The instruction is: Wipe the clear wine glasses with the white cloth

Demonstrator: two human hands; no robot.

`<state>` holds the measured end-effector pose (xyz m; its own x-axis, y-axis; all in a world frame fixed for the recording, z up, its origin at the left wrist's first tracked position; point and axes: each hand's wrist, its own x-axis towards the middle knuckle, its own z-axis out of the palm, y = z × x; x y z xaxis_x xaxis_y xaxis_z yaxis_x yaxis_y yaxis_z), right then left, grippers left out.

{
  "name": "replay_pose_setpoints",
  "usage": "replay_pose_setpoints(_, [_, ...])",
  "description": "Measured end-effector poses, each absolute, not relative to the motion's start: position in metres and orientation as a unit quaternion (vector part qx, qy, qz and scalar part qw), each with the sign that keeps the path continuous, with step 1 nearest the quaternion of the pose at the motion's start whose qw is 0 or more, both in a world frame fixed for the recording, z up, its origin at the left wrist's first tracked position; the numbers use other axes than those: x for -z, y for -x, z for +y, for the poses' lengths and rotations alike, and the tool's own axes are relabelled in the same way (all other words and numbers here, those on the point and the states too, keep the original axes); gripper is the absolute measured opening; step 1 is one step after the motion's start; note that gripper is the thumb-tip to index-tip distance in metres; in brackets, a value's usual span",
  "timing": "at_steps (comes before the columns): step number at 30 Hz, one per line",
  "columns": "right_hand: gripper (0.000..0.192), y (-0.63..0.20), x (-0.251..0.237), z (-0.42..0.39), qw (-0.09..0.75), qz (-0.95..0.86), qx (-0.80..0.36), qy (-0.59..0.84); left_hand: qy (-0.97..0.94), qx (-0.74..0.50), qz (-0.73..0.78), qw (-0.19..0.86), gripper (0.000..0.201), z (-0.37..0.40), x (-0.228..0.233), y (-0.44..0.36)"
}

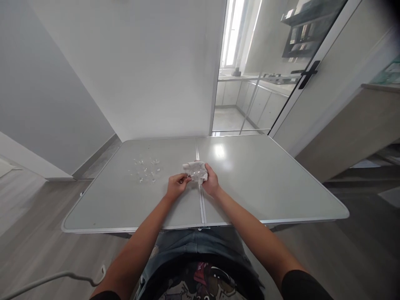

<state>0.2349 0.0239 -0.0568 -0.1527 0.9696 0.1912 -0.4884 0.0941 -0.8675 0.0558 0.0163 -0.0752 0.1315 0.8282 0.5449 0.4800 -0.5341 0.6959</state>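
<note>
Over the table's middle seam, my right hand (211,181) is closed around a white cloth (190,165). A clear, shiny glass-like piece (196,174) lies against this cloth; its exact kind is hard to make out. From the other side, my left hand (177,185) pinches the near left edge of the clear piece with thumb and fingertips. Left of my hands, several small transparent pieces (145,170) stand in a loose group on the table, their outlines faint against its surface.
The pale folding table (243,187) has a metal rim and a seam across its middle. A white wall (156,75) rises behind it. At the back right is a glass door with a black handle (309,75). A pale cable (62,275) hangs at the lower left.
</note>
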Motion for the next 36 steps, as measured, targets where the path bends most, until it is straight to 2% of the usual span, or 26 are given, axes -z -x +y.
replay_pose_setpoints(3, [0.053, -0.23, 0.054, 0.012, 0.625, -0.522, -0.496, 0.301, -0.704, -0.497, 0.468, 0.198, 0.026, 0.017, 0.073, -0.057])
replay_pose_setpoints(6, [0.05, -0.234, 0.049, 0.007, 0.598, -0.651, -0.34, 0.32, -0.681, -0.505, 0.488, 0.206, 0.028, 0.018, 0.073, -0.057])
replay_pose_setpoints(10, [0.044, -0.243, 0.044, 0.01, 0.5, -0.795, -0.162, 0.305, -0.712, -0.483, 0.477, 0.182, 0.027, 0.018, 0.077, -0.056])
replay_pose_setpoints(13, [0.035, -0.242, 0.043, 0.012, 0.4, -0.863, -0.104, 0.292, -0.771, -0.446, 0.441, 0.109, 0.028, 0.017, 0.081, -0.057])
replay_pose_setpoints(15, [0.034, -0.242, 0.044, 0.014, 0.374, -0.864, -0.113, 0.318, -0.799, -0.431, 0.416, 0.055, 0.029, 0.015, 0.082, -0.057])
replay_pose_setpoints(17, [0.039, -0.244, 0.044, 0.019, 0.393, -0.825, -0.173, 0.367, -0.816, -0.421, 0.396, 0.025, 0.028, 0.014, 0.083, -0.056])
replay_pose_setpoints(20, [0.05, -0.252, 0.042, 0.028, 0.469, -0.701, -0.373, 0.387, -0.82, -0.427, 0.378, 0.039, 0.021, 0.014, 0.081, -0.056])
replay_pose_setpoints(23, [0.053, -0.258, 0.041, 0.033, 0.538, -0.527, -0.586, 0.3, -0.785, -0.478, 0.382, 0.095, 0.018, 0.013, 0.078, -0.057])
replay_pose_setpoints(26, [0.057, -0.251, 0.043, 0.029, 0.524, -0.423, -0.7, 0.238, -0.739, -0.52, 0.406, 0.137, 0.022, 0.013, 0.074, -0.058])
replay_pose_setpoints(28, [0.06, -0.24, 0.048, 0.025, 0.508, -0.413, -0.716, 0.242, -0.714, -0.532, 0.428, 0.153, 0.026, 0.013, 0.072, -0.059])
replay_pose_setpoints(32, [0.063, -0.224, 0.056, 0.015, 0.543, -0.451, -0.657, 0.263, -0.652, -0.562, 0.471, 0.194, 0.03, 0.015, 0.071, -0.058])
replay_pose_setpoints(36, [0.065, -0.222, 0.059, 0.007, 0.564, -0.571, -0.516, 0.301, -0.635, -0.552, 0.486, 0.236, 0.031, 0.018, 0.072, -0.058])
